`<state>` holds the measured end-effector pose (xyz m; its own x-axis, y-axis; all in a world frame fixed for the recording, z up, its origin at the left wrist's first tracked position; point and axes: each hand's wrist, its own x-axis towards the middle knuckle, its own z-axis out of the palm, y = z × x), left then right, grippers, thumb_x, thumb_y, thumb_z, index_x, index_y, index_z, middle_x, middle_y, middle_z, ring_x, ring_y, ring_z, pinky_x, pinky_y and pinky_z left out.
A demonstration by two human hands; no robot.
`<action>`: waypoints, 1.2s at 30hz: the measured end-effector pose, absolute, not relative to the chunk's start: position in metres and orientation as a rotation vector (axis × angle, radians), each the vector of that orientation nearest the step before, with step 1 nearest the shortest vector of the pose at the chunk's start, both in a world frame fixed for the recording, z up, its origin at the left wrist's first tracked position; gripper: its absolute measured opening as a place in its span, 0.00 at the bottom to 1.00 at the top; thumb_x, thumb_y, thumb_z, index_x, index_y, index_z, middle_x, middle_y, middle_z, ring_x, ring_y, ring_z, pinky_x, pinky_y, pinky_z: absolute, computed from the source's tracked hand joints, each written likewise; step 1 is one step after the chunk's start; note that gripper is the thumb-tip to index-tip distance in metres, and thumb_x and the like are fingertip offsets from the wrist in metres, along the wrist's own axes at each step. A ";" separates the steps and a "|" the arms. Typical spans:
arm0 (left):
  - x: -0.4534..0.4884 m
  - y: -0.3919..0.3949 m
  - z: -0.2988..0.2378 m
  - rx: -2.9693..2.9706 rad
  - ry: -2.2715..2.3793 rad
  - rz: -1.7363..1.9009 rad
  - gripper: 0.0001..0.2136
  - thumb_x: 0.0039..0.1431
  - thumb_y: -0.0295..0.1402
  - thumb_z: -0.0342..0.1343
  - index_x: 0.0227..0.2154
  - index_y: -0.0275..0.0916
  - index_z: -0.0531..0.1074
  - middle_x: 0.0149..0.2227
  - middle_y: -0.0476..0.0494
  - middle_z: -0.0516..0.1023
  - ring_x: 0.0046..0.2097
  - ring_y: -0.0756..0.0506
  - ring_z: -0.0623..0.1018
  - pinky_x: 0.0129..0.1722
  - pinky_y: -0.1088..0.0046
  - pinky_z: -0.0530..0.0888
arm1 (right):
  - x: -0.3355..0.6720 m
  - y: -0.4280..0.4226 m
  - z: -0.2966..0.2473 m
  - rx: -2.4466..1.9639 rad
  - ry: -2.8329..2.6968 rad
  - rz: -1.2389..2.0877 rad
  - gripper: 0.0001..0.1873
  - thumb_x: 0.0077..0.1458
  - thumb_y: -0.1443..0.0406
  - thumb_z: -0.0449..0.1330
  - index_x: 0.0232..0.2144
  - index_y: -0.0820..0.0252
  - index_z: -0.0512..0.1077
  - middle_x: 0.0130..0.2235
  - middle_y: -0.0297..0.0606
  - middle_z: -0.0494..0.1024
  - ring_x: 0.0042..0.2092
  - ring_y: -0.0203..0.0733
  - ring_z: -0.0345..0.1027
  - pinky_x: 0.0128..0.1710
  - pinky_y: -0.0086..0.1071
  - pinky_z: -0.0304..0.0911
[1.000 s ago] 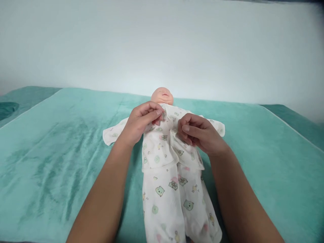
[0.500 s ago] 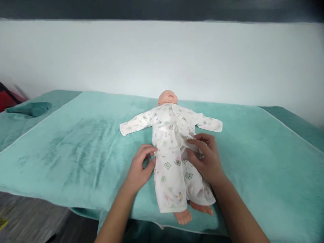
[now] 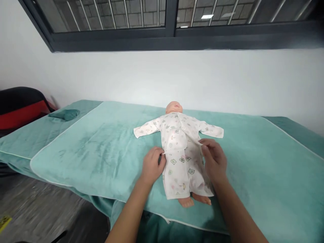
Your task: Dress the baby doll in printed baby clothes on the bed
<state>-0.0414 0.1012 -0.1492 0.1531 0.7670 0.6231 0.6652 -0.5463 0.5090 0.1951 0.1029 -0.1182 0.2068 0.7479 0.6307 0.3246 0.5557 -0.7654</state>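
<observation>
A baby doll (image 3: 174,107) lies on its back, its head toward the wall and its bare feet (image 3: 186,201) toward me. It wears a white printed baby shirt (image 3: 174,133) with the sleeves spread out, and matching pants (image 3: 177,179). My left hand (image 3: 154,164) is closed at the shirt's lower left corner, pinching a bit of white cloth by the waist. On the other side, my right hand (image 3: 215,158) pinches the front flap's edge and holds it slightly lifted and taut. The fingertips of both hands are partly hidden.
The doll lies on a green plush cover (image 3: 101,158) spread over a bed. At the far left are a dark green cloth (image 3: 64,114) and a black and red chair (image 3: 24,109). Behind the bed stands a white wall (image 3: 121,77) below a dark-framed window (image 3: 108,42).
My view has tilted up, bringing the window in. My right hand has closed on the shirt flap and drawn its edge outward to the right. My left fingers have closed at the hem.
</observation>
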 end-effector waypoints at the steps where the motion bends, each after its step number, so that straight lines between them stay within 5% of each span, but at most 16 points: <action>1: -0.041 0.100 -0.149 2.293 1.444 1.379 0.04 0.63 0.28 0.48 0.36 0.41 0.66 0.37 0.42 0.76 0.40 0.44 0.76 0.39 0.66 0.72 | 0.194 0.100 -0.117 -1.015 -1.475 0.356 0.05 0.63 0.63 0.56 0.38 0.54 0.71 0.42 0.41 0.76 0.46 0.48 0.70 0.48 0.45 0.64; 9: -0.043 0.096 -0.140 2.182 1.335 1.346 0.06 0.60 0.25 0.46 0.31 0.41 0.65 0.33 0.46 0.74 0.35 0.46 0.74 0.37 0.69 0.71 | 0.204 0.092 -0.117 -1.001 -1.940 0.217 0.06 0.61 0.67 0.57 0.37 0.54 0.73 0.41 0.42 0.76 0.44 0.48 0.70 0.44 0.44 0.68; 15: -0.043 0.107 -0.147 1.986 1.458 1.241 0.10 0.58 0.24 0.48 0.40 0.41 0.69 0.37 0.47 0.75 0.37 0.47 0.75 0.39 0.69 0.72 | 0.190 0.105 -0.097 -1.083 -2.191 -0.104 0.12 0.59 0.68 0.58 0.46 0.53 0.72 0.48 0.43 0.77 0.49 0.52 0.68 0.47 0.47 0.63; 20: -0.046 0.114 -0.153 1.823 1.576 1.332 0.10 0.57 0.22 0.46 0.37 0.41 0.69 0.36 0.46 0.75 0.39 0.46 0.76 0.42 0.67 0.74 | 0.169 0.116 -0.082 -1.203 -2.373 -0.261 0.10 0.58 0.74 0.55 0.37 0.56 0.72 0.42 0.41 0.79 0.47 0.51 0.67 0.44 0.46 0.59; 25: -0.084 0.143 -0.138 2.110 1.976 1.218 0.18 0.57 0.26 0.52 0.51 0.39 0.70 0.56 0.33 0.70 0.58 0.35 0.69 0.56 0.52 0.68 | 0.170 0.108 -0.086 -1.112 -2.397 -0.227 0.09 0.60 0.73 0.54 0.34 0.57 0.72 0.38 0.40 0.79 0.43 0.49 0.68 0.44 0.45 0.61; 28: -0.115 0.172 -0.133 2.084 2.268 0.926 0.25 0.60 0.34 0.53 0.61 0.37 0.64 0.64 0.29 0.63 0.63 0.30 0.63 0.58 0.49 0.65 | 0.180 0.107 -0.087 -1.010 -2.458 -0.093 0.08 0.62 0.70 0.54 0.36 0.56 0.73 0.40 0.40 0.79 0.43 0.48 0.69 0.45 0.44 0.62; 31: -0.135 0.198 -0.133 2.115 2.324 0.685 0.26 0.65 0.39 0.47 0.64 0.38 0.60 0.61 0.29 0.68 0.61 0.30 0.66 0.57 0.48 0.63 | 0.204 0.124 -0.086 -1.056 -2.298 0.101 0.06 0.64 0.62 0.56 0.40 0.53 0.73 0.43 0.39 0.78 0.45 0.47 0.70 0.46 0.43 0.64; 36: -0.144 0.222 -0.134 2.270 2.332 0.559 0.24 0.67 0.32 0.40 0.65 0.38 0.59 0.54 0.30 0.74 0.56 0.32 0.70 0.52 0.51 0.62 | 0.279 0.179 -0.109 -1.765 -1.766 -0.023 0.26 0.59 0.49 0.57 0.54 0.56 0.69 0.54 0.50 0.71 0.45 0.51 0.71 0.39 0.41 0.66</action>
